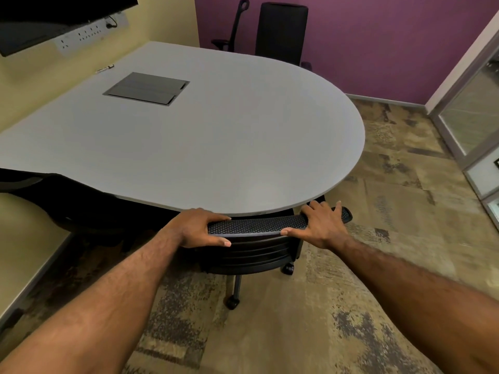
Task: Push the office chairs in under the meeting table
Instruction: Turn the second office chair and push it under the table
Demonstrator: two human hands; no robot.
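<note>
A black mesh-backed office chair [256,225] stands at the near rounded end of the grey meeting table [216,147], its seat hidden under the tabletop and its backrest top close to the table edge. My left hand [199,228] grips the left end of the backrest top, thumb in front. My right hand [321,225] grips the right end, fingers spread over the mesh. Two castors show below. A second black chair [62,201] is tucked at the table's left side. A third black chair [280,31] stands at the far side, near the purple wall.
A grey cable hatch [147,88] is set in the tabletop. A dark screen [48,20] and a socket strip hang on the yellow wall at left. A glass partition [475,114] runs along the right. Patterned carpet [391,184] lies to the right of the table.
</note>
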